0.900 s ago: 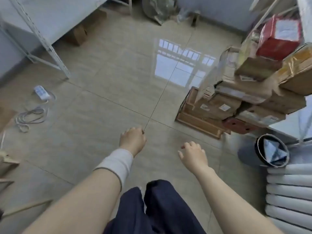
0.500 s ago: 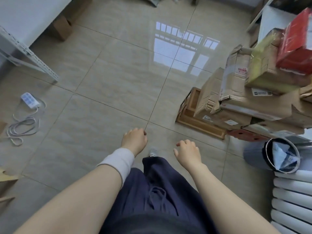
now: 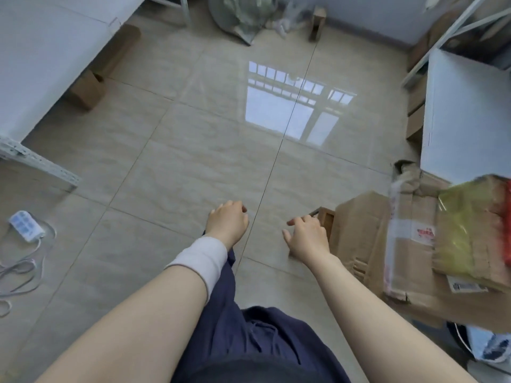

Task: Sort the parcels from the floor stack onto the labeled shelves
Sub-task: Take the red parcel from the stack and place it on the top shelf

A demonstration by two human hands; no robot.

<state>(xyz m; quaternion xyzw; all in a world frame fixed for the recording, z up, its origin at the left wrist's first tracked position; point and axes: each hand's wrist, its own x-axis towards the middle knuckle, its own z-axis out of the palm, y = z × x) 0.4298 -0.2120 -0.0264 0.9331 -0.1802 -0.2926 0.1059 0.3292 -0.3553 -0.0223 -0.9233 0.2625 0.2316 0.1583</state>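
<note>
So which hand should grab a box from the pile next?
Probably the right hand. It hangs empty right beside the big cardboard box, while the left hand, also empty, is farther from it, over the floor.

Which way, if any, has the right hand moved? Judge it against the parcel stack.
Yes: the right hand has drawn forward to the parcel stack and is now beside its near edge; earlier, bare floor lay between them.

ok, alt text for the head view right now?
The left hand and right hand are held out empty, fingers loosely curled, above a glossy tiled floor. A stack of cardboard parcels sits just right of the right hand; a white shelf and a power strip lie at left.
</note>
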